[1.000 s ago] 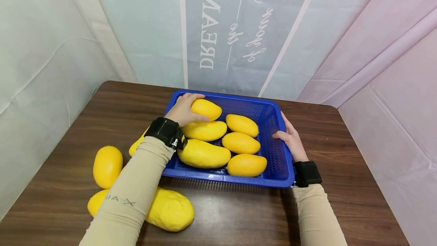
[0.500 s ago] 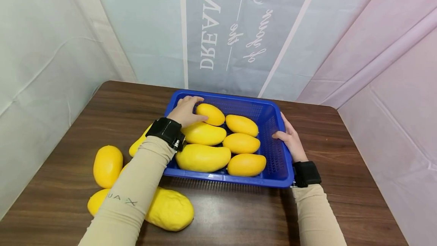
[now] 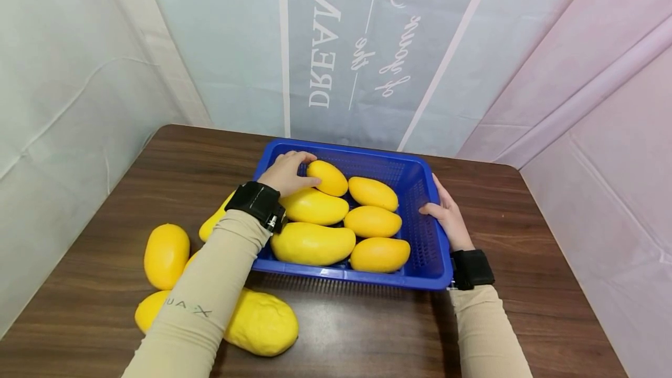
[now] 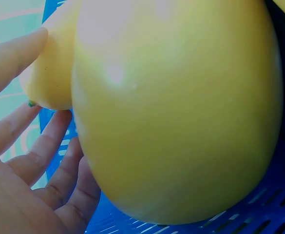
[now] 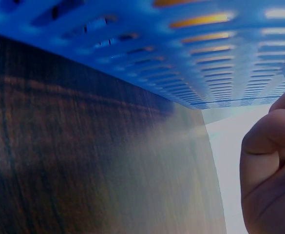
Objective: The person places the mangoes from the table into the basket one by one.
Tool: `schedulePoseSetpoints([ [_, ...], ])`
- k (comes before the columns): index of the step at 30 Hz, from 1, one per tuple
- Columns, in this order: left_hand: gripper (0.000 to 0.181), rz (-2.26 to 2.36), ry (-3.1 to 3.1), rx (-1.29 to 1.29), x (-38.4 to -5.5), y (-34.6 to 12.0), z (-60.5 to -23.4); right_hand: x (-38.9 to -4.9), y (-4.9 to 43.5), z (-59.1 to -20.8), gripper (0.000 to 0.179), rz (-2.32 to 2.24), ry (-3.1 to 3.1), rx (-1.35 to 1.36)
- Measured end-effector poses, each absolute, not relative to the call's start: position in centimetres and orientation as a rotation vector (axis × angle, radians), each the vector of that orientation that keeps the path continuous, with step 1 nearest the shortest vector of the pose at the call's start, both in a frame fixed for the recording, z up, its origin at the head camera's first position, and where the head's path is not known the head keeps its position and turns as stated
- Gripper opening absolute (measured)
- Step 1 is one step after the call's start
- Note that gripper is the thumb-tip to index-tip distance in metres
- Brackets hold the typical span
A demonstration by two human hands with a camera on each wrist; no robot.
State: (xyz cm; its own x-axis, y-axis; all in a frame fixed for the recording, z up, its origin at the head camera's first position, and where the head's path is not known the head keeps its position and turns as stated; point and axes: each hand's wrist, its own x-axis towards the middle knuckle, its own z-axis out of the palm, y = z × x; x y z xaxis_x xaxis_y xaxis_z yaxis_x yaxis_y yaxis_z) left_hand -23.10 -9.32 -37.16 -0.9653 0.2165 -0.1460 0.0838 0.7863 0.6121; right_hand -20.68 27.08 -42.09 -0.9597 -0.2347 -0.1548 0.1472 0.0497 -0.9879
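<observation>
A blue plastic basket [image 3: 325,272] holds several yellow mangoes in two rows. My left hand [image 3: 290,172] is inside its back left corner, spread beside a smaller mango [image 3: 329,178]. In the left wrist view, the thumb [image 4: 32,44] touches that mango [image 4: 59,63] and the fingertips lie loosely by its stem end. A large mango [image 4: 176,112] fills much of that view, close to the fingers. My right hand [image 3: 448,214] grips the basket's right rim, thumb over the inner side and fingers outside. Only part of the right hand [image 5: 274,170] shows in the right wrist view.
Loose mangoes lie on the brown wooden table [image 3: 525,284] left of the basket: an orange-yellow one [image 3: 166,255], a smaller one [image 3: 149,311] and a big lumpy one [image 3: 265,322], partly behind the left sleeve [image 3: 184,308]. A lettered cloth backdrop [image 3: 362,45] hangs behind the table.
The smaller mango has come down into the basket's back row and shifted right, out of my left hand's grip. The large mangoes beside it shifted slightly. My right hand stays on the rim.
</observation>
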Motion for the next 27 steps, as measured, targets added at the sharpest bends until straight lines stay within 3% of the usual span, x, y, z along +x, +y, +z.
schedulePoseSetpoints([
  [14,0.058,0.978,2.759,0.210,-23.3,-9.3,-37.8,-20.7,27.0,-42.1,0.080,-1.975,2.054,-0.067],
  [27,0.055,1.037,2.797,0.312,-22.3,-10.2,-35.4,-20.7,27.0,-42.1,0.081,-1.997,2.044,-0.074],
])
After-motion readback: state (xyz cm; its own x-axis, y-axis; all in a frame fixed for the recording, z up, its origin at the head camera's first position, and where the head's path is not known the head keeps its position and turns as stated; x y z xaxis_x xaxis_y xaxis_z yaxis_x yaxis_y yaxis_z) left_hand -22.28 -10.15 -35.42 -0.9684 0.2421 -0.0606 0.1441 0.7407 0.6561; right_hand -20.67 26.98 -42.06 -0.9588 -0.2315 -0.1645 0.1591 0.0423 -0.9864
